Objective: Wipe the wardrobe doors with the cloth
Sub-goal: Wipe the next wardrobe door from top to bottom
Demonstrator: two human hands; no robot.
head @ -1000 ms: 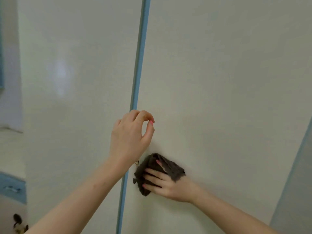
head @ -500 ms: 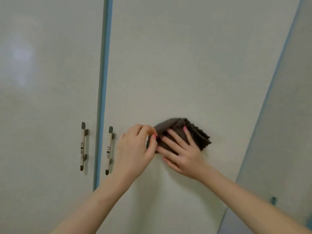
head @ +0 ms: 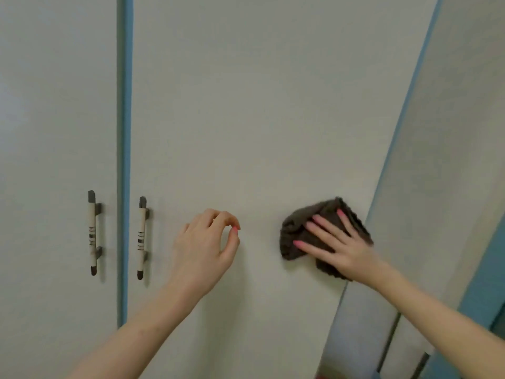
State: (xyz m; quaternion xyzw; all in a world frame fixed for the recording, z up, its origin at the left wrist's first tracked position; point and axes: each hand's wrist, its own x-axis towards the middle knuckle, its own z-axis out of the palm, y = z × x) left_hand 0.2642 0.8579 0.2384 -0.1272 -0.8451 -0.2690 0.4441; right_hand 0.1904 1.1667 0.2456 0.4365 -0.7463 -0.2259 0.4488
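Observation:
A crumpled dark brown cloth (head: 295, 228) lies pressed flat against the pale right wardrobe door (head: 246, 105), near that door's right edge. My right hand (head: 341, 247) covers it with fingers spread, palm on the fabric. My left hand (head: 205, 242) hovers at the same height on the door, fingers curled loosely with thumb and forefinger almost meeting, holding nothing. The left wardrobe door (head: 54, 105) stands beyond a blue vertical strip (head: 124, 132).
Two slim vertical handles, one on the left door (head: 93, 233) and one on the right door (head: 142, 239), flank the blue strip. A further pale panel (head: 451, 160) with blue edging angles away on the right.
My right hand has slid the cloth to the right across the door, away from my left hand. The view shifted so both handles show left of my left hand.

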